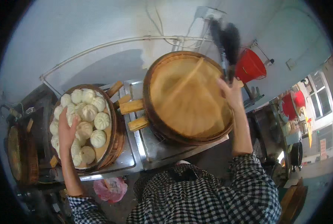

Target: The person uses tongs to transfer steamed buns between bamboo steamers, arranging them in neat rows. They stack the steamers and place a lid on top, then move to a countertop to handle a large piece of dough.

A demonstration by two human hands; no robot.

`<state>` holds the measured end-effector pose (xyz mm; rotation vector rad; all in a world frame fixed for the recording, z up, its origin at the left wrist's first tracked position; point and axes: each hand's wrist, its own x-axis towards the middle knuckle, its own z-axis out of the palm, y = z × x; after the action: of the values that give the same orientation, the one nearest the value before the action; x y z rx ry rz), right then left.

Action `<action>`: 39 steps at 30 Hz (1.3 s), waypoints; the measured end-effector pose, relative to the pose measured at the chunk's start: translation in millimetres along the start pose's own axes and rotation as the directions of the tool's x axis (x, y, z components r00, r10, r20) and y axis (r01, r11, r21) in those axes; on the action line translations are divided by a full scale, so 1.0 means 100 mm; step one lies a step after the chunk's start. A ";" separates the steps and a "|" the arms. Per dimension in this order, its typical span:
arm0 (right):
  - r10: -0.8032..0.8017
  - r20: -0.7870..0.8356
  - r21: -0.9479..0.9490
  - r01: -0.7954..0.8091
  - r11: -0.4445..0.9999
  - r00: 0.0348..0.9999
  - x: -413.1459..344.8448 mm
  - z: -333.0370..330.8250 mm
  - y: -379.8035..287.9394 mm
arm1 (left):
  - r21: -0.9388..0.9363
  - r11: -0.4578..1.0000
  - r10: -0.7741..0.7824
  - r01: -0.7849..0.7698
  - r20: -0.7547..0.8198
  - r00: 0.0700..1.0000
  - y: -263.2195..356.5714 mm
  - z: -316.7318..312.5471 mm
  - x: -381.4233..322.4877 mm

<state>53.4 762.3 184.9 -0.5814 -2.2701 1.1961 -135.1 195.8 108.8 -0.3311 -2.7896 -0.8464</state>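
Note:
My left hand reaches over the steamed buns piled in a round bamboo steamer on the left. Its thumb and fingers are spread over the buns; the frame does not settle whether it grips one. On the right, my right hand is at the far right rim of a larger round steamer, its fingers partly bent. Whether they close on the rim or a handle cannot be told. That steamer shows a tan, slightly blurred round surface, a lid or liner, with a pale strip across it. Wooden handles stick out towards the buns.
Both steamers stand on a metal stove top by a wall with a pipe. A red bucket hangs beside dark, blurred objects at the back right. Another steamer stands far left; a pink plastic bag lies below the stove.

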 end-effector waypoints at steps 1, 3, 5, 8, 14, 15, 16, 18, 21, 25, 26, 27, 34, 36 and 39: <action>-0.104 -0.140 -0.037 0.100 0.994 0.985 0.06 -0.37 0.25 | -0.134 0.991 0.000 0.001 0.004 1.000 0.30 0.19 -0.14; -0.074 -0.227 -0.215 0.024 0.976 0.971 0.23 -0.95 0.81 | -0.596 0.791 0.025 0.139 0.258 0.966 0.90 0.72 -0.44; 0.165 -0.208 -0.339 -0.229 0.912 0.964 0.37 -1.36 1.38 | -0.516 0.799 -0.077 0.309 0.422 0.903 1.48 1.27 -0.74; 0.188 -0.022 -0.102 -0.189 0.977 0.982 0.52 -1.45 2.23 | -0.598 0.671 -0.191 0.439 0.432 0.881 2.00 1.86 -0.89; 0.382 0.271 0.587 -0.466 0.662 0.883 0.92 -0.99 3.20 | -0.789 0.491 -0.437 0.370 0.144 0.888 2.15 2.31 -0.68; 0.382 0.243 0.563 -0.450 0.693 0.892 0.96 -0.92 3.30 | -0.897 0.306 -0.418 0.320 0.176 0.892 2.16 2.39 -0.66; 0.379 0.213 0.541 -0.432 0.722 0.900 1.02 -0.85 3.37 | -0.926 0.269 -0.396 0.265 0.145 0.907 2.17 2.45 -0.64; 0.366 0.167 0.504 -0.398 0.767 0.916 1.11 -0.73 3.44 | -0.916 0.295 -0.405 0.272 0.138 0.904 2.17 2.53 -0.61; 0.302 0.163 0.470 -0.343 0.813 0.939 1.21 -0.54 3.24 | -0.926 0.185 -0.454 0.328 0.216 0.864 2.26 2.53 -0.60; 0.147 0.211 0.440 -0.228 0.869 0.966 1.08 -0.13 2.35 | -0.960 0.142 -0.396 0.242 0.169 0.903 2.38 2.23 -0.68; 0.094 0.259 0.441 -0.204 0.874 0.961 1.02 0.05 2.05 | -0.970 0.162 -0.394 0.184 0.107 0.913 2.41 2.11 -0.71; 0.038 0.319 0.454 -0.188 0.871 0.947 0.89 0.26 1.74 | -0.978 0.183 -0.378 0.101 0.025 0.926 2.41 1.95 -0.77; -0.366 0.711 0.580 -0.207 0.788 0.600 -0.34 1.36 -0.21 | -0.811 0.422 -0.307 -0.404 -0.548 0.778 2.13 0.23 -1.88; -0.469 0.767 0.607 -0.258 0.752 0.438 -0.85 1.50 -0.70 | -0.655 0.660 -0.349 -0.368 -0.701 0.622 2.21 -0.36 -2.67; -0.593 0.782 0.620 -0.345 0.705 0.193 -1.82 1.51 -1.36 | -0.541 0.825 -0.423 -0.166 -0.784 0.455 2.56 -1.17 -4.26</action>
<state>85.7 491.3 183.6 1.1261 -2.1509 2.6770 356.0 272.0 225.6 0.2493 -1.5223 -1.3606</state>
